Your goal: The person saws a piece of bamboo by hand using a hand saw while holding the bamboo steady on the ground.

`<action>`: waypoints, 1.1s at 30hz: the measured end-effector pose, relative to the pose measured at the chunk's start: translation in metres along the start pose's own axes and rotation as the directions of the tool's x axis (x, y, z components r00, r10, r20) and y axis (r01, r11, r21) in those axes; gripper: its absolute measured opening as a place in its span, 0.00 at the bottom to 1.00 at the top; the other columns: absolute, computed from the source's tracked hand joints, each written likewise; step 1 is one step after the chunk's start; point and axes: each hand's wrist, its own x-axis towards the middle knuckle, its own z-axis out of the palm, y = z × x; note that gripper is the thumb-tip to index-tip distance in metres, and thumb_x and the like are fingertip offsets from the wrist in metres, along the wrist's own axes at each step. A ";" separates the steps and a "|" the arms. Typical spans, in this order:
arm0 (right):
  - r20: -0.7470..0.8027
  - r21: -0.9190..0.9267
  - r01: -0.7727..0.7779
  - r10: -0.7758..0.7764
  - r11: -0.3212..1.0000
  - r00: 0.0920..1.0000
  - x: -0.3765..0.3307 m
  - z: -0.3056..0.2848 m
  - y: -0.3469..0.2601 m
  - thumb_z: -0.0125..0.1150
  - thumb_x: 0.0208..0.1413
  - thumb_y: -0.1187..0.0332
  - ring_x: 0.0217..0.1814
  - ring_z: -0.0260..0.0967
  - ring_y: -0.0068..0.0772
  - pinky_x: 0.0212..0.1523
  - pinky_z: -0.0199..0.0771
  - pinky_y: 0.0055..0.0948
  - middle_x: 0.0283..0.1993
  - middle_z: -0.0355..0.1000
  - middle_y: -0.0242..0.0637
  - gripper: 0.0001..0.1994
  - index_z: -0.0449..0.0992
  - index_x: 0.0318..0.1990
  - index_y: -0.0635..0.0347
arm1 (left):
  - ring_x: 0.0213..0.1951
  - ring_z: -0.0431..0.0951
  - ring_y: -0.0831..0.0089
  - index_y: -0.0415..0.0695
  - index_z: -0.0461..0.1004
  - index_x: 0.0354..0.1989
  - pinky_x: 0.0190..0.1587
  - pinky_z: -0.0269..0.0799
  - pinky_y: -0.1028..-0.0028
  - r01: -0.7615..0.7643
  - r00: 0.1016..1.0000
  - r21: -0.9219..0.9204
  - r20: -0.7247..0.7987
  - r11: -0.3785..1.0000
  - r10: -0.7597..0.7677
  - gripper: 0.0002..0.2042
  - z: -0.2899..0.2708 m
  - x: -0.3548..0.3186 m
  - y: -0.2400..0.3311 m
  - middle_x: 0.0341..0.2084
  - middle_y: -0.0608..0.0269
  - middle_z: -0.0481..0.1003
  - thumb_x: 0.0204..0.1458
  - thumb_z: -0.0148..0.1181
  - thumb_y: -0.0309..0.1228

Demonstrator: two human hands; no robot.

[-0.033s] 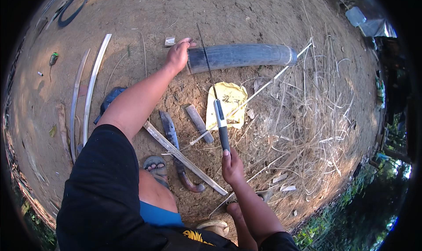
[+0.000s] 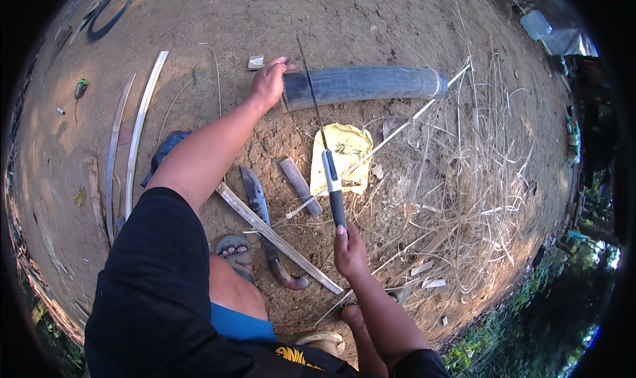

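Observation:
My left hand point(image 2: 268, 83) grips the near end of a dark grey-green bamboo tube point(image 2: 364, 85) lying on the bare earth. My right hand point(image 2: 349, 251) is shut on the black handle of a long knife point(image 2: 335, 196). Its thin blade point(image 2: 313, 93) runs edge-on up to the tube's end, right beside my left hand. Under the knife lies a crumpled yellow bag point(image 2: 348, 149).
A curved blade with a wooden handle point(image 2: 260, 202), a flat wooden slat point(image 2: 281, 240) and a short stick point(image 2: 299, 186) lie by my sandalled foot point(image 2: 235, 249). Long split strips point(image 2: 139, 133) lie left. Dry slivers and grass point(image 2: 464, 172) cover the right. A black hoop point(image 2: 109, 10) is far left.

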 end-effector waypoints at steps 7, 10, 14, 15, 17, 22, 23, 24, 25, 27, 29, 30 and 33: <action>-0.057 0.061 0.072 -0.068 0.996 0.996 -0.001 0.005 -0.003 0.43 0.72 0.47 0.32 0.71 0.44 0.36 0.70 0.44 0.29 0.71 0.45 0.25 0.72 0.48 0.64 | 0.60 0.75 0.63 0.33 0.70 0.63 0.64 0.64 0.69 0.015 1.000 0.059 0.004 0.998 -0.016 0.25 -0.006 0.003 0.000 0.55 0.53 0.80 0.63 0.44 0.37; -0.061 0.039 0.061 -0.058 0.997 0.996 -0.001 0.005 0.001 0.43 0.72 0.47 0.33 0.71 0.45 0.37 0.70 0.45 0.29 0.71 0.46 0.25 0.72 0.47 0.64 | 0.60 0.75 0.59 0.35 0.71 0.61 0.64 0.65 0.68 0.019 1.000 0.203 -0.002 0.979 -0.019 0.24 -0.001 -0.006 0.013 0.55 0.50 0.79 0.63 0.48 0.39; -0.080 0.009 0.053 -0.052 0.999 0.995 -0.003 0.005 0.001 0.43 0.72 0.47 0.33 0.72 0.47 0.38 0.70 0.46 0.30 0.71 0.47 0.25 0.72 0.48 0.63 | 0.59 0.74 0.50 0.35 0.74 0.58 0.66 0.65 0.64 -0.041 0.999 0.505 0.023 0.862 0.034 0.25 0.006 -0.022 0.041 0.55 0.47 0.78 0.61 0.53 0.44; -0.081 0.009 0.058 -0.057 0.998 0.995 -0.003 0.008 0.000 0.43 0.72 0.47 0.34 0.72 0.48 0.39 0.70 0.47 0.30 0.71 0.47 0.25 0.72 0.49 0.63 | 0.59 0.74 0.48 0.36 0.74 0.57 0.66 0.64 0.63 -0.054 0.999 0.599 0.025 0.799 0.049 0.26 0.006 -0.026 0.048 0.54 0.46 0.78 0.60 0.54 0.46; -0.059 0.006 0.042 -0.042 0.999 0.997 -0.002 0.009 -0.001 0.43 0.72 0.47 0.38 0.73 0.54 0.42 0.71 0.49 0.33 0.73 0.52 0.25 0.71 0.54 0.61 | 0.61 0.72 0.48 0.37 0.75 0.56 0.67 0.63 0.61 -0.098 0.994 0.721 0.037 0.686 0.104 0.26 0.007 -0.029 0.048 0.55 0.46 0.77 0.60 0.55 0.47; 0.003 -0.024 -0.039 0.039 0.999 0.999 -0.001 0.006 -0.006 0.44 0.72 0.47 0.46 0.75 0.66 0.47 0.73 0.53 0.41 0.77 0.60 0.25 0.70 0.62 0.56 | 0.59 0.73 0.51 0.39 0.77 0.53 0.66 0.64 0.58 -0.099 0.986 0.871 0.020 0.481 0.166 0.22 0.021 -0.037 0.055 0.53 0.47 0.77 0.60 0.56 0.43; 0.002 -0.025 -0.041 0.041 0.999 0.999 -0.001 0.006 -0.007 0.44 0.72 0.47 0.46 0.75 0.67 0.47 0.73 0.53 0.41 0.77 0.60 0.25 0.70 0.62 0.56 | 0.59 0.74 0.51 0.38 0.77 0.53 0.66 0.64 0.57 -0.094 0.986 0.884 0.018 0.458 0.168 0.21 0.023 -0.037 0.055 0.52 0.47 0.77 0.60 0.56 0.43; 0.000 -0.025 -0.042 0.042 0.999 0.999 -0.001 0.005 -0.009 0.45 0.72 0.47 0.45 0.75 0.67 0.47 0.73 0.54 0.41 0.77 0.59 0.24 0.70 0.61 0.56 | 0.58 0.74 0.51 0.38 0.77 0.53 0.65 0.65 0.57 -0.090 0.985 0.896 0.015 0.436 0.171 0.21 0.024 -0.037 0.055 0.52 0.47 0.78 0.60 0.56 0.43; -0.003 -0.025 -0.043 0.043 0.999 0.999 -0.001 0.005 -0.010 0.45 0.71 0.47 0.45 0.75 0.67 0.47 0.73 0.54 0.40 0.77 0.59 0.24 0.70 0.61 0.55 | 0.60 0.72 0.50 0.38 0.76 0.55 0.67 0.63 0.57 -0.076 0.991 0.903 0.021 0.423 0.132 0.23 0.024 -0.036 0.055 0.54 0.47 0.77 0.61 0.54 0.44; -0.010 -0.037 -0.053 0.052 0.998 0.999 -0.001 0.006 -0.010 0.45 0.71 0.48 0.44 0.76 0.67 0.46 0.73 0.55 0.39 0.77 0.59 0.23 0.70 0.61 0.55 | 0.63 0.70 0.50 0.39 0.73 0.59 0.71 0.60 0.57 -0.053 0.998 0.916 0.034 0.398 0.055 0.26 0.026 -0.035 0.055 0.57 0.46 0.75 0.63 0.49 0.48; -0.037 -0.038 -0.023 0.022 0.999 0.999 -0.002 0.007 -0.007 0.45 0.71 0.48 0.43 0.76 0.66 0.45 0.73 0.55 0.37 0.77 0.58 0.22 0.70 0.60 0.55 | 0.62 0.71 0.50 0.38 0.74 0.57 0.69 0.63 0.57 -0.056 0.996 0.915 0.024 0.399 0.086 0.26 0.028 -0.035 0.054 0.55 0.46 0.75 0.63 0.50 0.48; -0.030 -0.033 -0.031 0.030 0.999 0.999 -0.002 0.008 -0.009 0.45 0.71 0.48 0.43 0.76 0.66 0.45 0.74 0.55 0.37 0.77 0.58 0.22 0.70 0.59 0.55 | 0.62 0.72 0.50 0.38 0.74 0.56 0.68 0.64 0.56 -0.058 0.995 0.915 0.019 0.400 0.101 0.26 0.028 -0.036 0.054 0.55 0.46 0.76 0.63 0.50 0.48; -0.005 -0.042 -0.052 0.052 0.998 0.999 -0.002 0.008 -0.017 0.45 0.72 0.48 0.43 0.76 0.66 0.45 0.74 0.55 0.37 0.77 0.58 0.22 0.70 0.58 0.56 | 0.59 0.74 0.49 0.37 0.75 0.52 0.64 0.68 0.55 -0.066 0.994 0.903 0.022 0.425 0.108 0.25 0.023 -0.035 0.058 0.52 0.45 0.76 0.62 0.51 0.48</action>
